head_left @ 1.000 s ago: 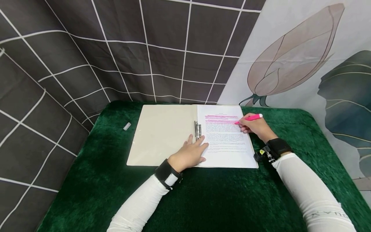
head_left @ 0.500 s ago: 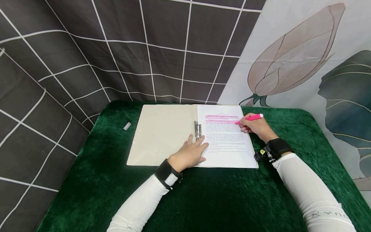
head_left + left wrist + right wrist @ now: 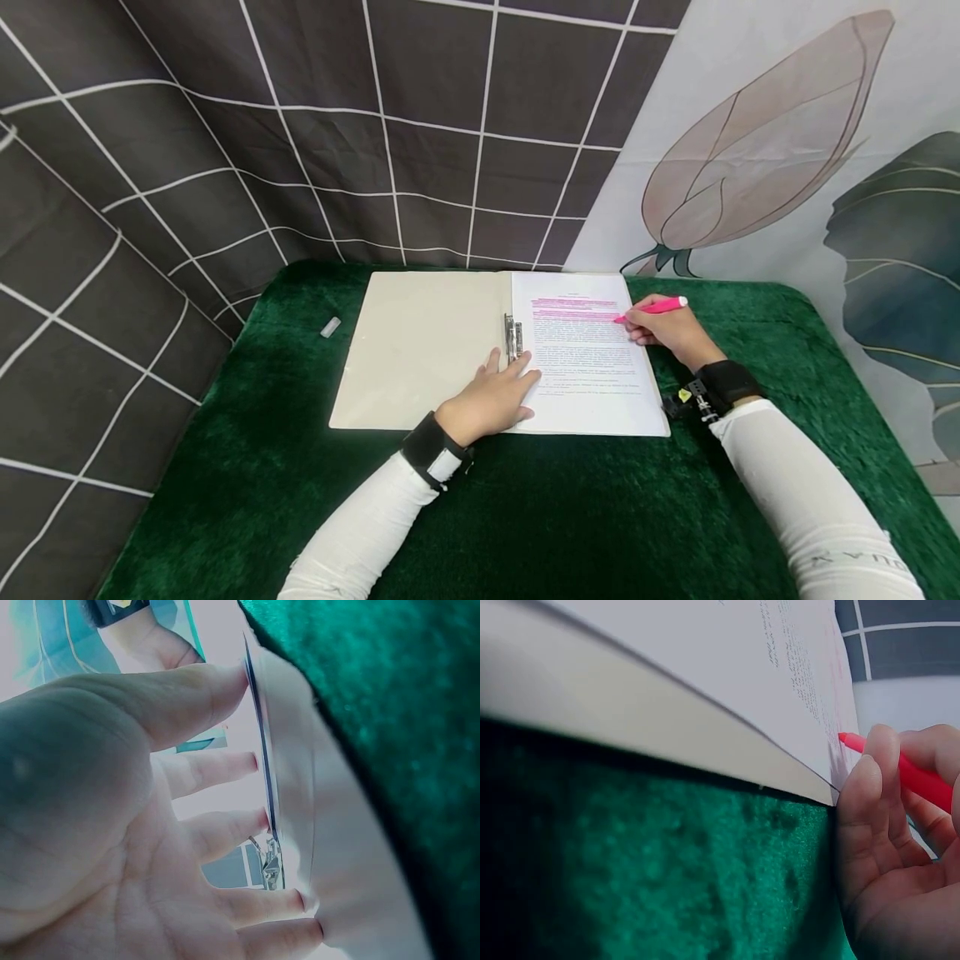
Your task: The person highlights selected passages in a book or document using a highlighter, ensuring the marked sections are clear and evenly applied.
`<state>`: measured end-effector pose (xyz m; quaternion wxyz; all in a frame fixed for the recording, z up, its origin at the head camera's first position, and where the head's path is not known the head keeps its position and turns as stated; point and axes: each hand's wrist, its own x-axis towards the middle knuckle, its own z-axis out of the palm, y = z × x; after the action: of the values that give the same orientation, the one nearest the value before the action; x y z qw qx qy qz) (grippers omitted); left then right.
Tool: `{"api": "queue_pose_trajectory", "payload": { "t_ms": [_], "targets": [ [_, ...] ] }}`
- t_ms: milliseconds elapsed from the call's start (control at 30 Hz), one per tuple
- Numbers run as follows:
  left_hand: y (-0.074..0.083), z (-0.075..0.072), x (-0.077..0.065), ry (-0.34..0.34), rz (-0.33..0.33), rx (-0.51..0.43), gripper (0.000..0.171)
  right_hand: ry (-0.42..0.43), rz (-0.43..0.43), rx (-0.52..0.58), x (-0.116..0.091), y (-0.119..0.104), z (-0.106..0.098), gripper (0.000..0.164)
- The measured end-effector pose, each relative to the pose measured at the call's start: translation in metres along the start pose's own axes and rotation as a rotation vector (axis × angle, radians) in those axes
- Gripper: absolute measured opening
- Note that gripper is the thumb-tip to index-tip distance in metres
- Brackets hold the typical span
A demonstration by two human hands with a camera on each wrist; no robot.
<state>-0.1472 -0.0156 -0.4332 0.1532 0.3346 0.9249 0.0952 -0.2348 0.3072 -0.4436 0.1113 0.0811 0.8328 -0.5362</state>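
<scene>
An open cream folder (image 3: 420, 350) lies flat with a printed sheet (image 3: 585, 412) on its right side. Pink highlighter lines cover the upper rows of text. My right hand (image 3: 663, 327) pinches a pink highlighter (image 3: 663, 306), its tip at the right end of a marked row. The right wrist view shows the red-pink tip of the highlighter (image 3: 922, 784) right at the sheet (image 3: 727, 667). My left hand (image 3: 487, 402) rests with spread fingers across the folder's spine and the sheet's left edge, just below the metal clip (image 3: 513, 337). In the left wrist view its fingertips (image 3: 251, 817) meet the folder.
A small pale cap-like piece (image 3: 330, 327) lies on the green velvet cloth (image 3: 600, 517) left of the folder. A dark gridded backdrop (image 3: 420, 150) and a white one with a leaf print (image 3: 750, 158) rise behind the table.
The right hand with the highlighter has shifted slightly to the right along the row, and the pink line there reaches farther right. The left hand stays put.
</scene>
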Motion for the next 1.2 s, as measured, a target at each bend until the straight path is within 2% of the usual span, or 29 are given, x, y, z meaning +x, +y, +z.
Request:
{"api": "queue_pose_trajectory", "payload": {
  "t_ms": [633,1200],
  "targets": [
    [0.0020,-0.0037,-0.0007,-0.005,-0.001,-0.012,0.063,0.020,-0.011,-0.049,-0.0024,0.0012,-0.0041,0.038],
    [0.0018,-0.0039,-0.0009,-0.013,-0.006,-0.018,0.063,0.033,-0.011,0.017,-0.0014,0.0053,-0.0053,0.038]
  ]
}}
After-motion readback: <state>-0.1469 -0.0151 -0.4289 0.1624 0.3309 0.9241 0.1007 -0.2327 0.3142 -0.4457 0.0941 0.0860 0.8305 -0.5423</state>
